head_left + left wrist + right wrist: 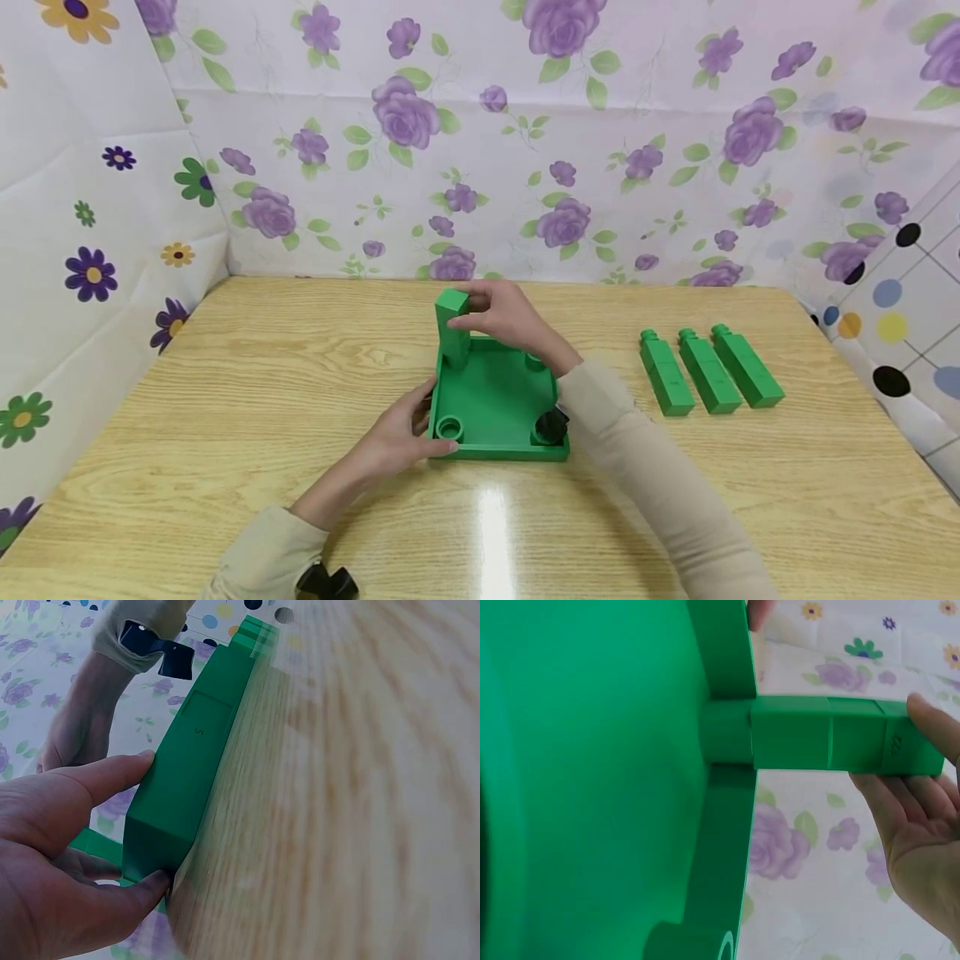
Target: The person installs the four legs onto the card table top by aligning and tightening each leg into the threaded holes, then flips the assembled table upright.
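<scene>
A shallow green square tray (pixel 491 392) with raised edges lies on the table, round sockets at its corners. At its far left corner a green square post (pixel 452 329) stands upright, its lower end at the socket there. In the head view my right hand (pixel 510 317) pinches this post near the top; in the right wrist view its thumb and fingers (pixel 930 724) lie on opposite sides. My left hand (pixel 393 433) grips the tray's near left side, with the thumb along the front edge. The near left socket (pixel 450 428) shows a round hole.
Three more green posts (pixel 705 375) with narrow threaded-looking ends lie side by side to the right on the wooden table (pixel 300 333). Behind the table hangs a flowered cloth (pixel 487 167). A black wrist camera (pixel 552 425) on the right arm hides the tray's near right corner.
</scene>
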Available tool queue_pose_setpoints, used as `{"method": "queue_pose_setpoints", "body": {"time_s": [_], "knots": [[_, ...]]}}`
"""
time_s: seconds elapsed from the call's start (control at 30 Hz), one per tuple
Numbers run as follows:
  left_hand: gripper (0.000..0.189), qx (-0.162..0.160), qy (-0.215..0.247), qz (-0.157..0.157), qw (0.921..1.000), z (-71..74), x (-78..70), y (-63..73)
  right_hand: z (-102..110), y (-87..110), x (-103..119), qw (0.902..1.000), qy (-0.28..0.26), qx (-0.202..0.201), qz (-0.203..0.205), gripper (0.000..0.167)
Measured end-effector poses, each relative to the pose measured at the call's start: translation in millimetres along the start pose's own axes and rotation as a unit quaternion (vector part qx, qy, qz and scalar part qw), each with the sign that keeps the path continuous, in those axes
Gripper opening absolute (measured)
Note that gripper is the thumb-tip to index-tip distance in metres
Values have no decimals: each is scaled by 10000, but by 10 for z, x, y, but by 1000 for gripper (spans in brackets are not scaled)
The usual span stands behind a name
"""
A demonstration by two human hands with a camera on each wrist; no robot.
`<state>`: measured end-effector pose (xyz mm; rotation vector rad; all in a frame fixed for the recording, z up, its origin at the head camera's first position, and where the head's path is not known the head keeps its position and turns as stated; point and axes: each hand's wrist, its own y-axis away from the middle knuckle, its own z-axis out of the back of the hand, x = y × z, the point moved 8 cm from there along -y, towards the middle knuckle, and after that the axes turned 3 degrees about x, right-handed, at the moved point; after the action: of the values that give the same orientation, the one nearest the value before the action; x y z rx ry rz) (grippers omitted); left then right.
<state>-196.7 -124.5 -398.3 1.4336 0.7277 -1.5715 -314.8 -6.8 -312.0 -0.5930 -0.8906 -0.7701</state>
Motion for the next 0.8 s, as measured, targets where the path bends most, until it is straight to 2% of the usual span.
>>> {"method": "queue_pose_setpoints", "body": {"time_s": [0.3,0.5,0.8], "knots": [[94,-1,-18,35,10000,2,11,-4,-36,22,90,9962,595,-634,13,46],[94,-45,-18,70,10000,12,24,-9,-32,22,89,9919,1003,-761,-136,50],[94,-50,-38,46,10000,6,19,-17,-29,2,50,9894,1078,-887,-396,47]]}}
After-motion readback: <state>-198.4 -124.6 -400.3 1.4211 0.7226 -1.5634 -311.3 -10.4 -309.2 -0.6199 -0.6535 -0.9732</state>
